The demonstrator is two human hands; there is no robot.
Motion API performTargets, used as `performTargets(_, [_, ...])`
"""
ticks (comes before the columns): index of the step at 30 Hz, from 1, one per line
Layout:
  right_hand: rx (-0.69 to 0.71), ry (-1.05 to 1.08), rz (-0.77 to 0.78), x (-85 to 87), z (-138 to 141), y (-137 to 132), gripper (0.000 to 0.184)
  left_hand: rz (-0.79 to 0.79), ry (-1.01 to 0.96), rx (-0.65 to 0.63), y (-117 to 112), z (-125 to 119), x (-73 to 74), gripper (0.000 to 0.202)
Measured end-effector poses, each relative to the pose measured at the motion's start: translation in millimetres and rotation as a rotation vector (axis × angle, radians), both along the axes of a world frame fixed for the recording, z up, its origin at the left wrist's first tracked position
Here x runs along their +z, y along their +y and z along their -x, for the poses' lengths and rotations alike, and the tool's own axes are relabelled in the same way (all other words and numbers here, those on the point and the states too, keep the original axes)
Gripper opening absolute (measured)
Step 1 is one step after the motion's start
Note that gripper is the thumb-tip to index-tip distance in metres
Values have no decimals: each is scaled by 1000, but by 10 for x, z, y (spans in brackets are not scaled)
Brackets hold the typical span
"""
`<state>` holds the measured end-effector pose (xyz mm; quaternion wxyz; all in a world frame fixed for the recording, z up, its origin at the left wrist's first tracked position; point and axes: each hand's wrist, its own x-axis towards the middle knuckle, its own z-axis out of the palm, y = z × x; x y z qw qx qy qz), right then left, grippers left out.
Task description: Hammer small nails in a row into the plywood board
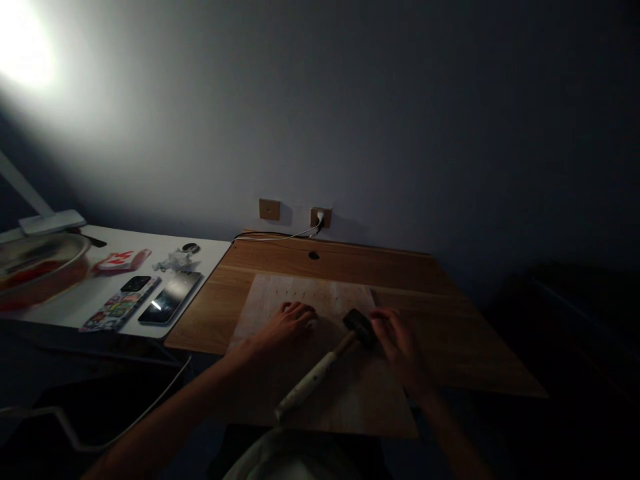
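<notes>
A pale wooden board (270,300) lies on the wooden desk, with several small dark points that look like nails along its far part. Over the middle of this board is my left hand (294,323), its fingers curled down and close together; anything between the fingertips is too dim to make out. A hammer (313,380) rests diagonally on the board, its dark head toward the right and its light-wrapped handle toward me. My right hand (397,340) is just right of the hammer head, fingers partly bent and somewhat apart, not wrapped round the hammer.
The wooden desk (450,340) meets the wall, where a plug and cable occupy a socket (321,217). On the white table (215,250) at left are a phone (171,299), a patterned phone case (120,307), crumpled plastic (176,260), a red-and-white packet (120,261) and a large bowl (65,272).
</notes>
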<state>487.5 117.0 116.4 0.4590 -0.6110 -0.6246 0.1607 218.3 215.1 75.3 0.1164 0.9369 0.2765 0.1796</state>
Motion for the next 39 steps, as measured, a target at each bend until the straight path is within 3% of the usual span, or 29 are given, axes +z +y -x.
performTargets(2, [-129, -72, 1, -194, -187, -190, 28, 13, -50, 45, -124, 170, 40, 32])
performTargets(5, [-196, -207, 87, -526, -374, -424, 33, 12, -50, 196, -318, 512, 69, 28])
performTargets(8, [-255, -241, 179, -785, -407, -556, 42, -30, 8, 337, -475, 892, 33, 25])
performTargets(10, [-266, -230, 223, -863, -373, -582, 46, -43, 44, 409, -558, 1104, -18, 26])
performTargets(16, [-279, -134, 343, -755, -157, -527, 55, -26, 4, 526, -687, 1383, -111, 35])
performTargets(21, [-194, -82, 332, -665, 217, -421, 53, -4, -19, 649, -591, 1574, -48, 37])
performTargets(24, [-119, -64, 333, -640, 477, -318, 49, -37, 45, 693, -530, 1750, -2, 36])
performTargets(28, [-27, -76, 295, -582, 737, -198, 46, -23, 140, 842, -524, 1926, 78, 37])
performTargets(32, [35, -48, 354, -556, 825, -152, 50, 30, 154, 946, -549, 1990, 137, 37])
performTargets(39, [83, 74, 421, -585, 781, -155, 53, -10, 111, 961, -572, 1897, 131, 39])
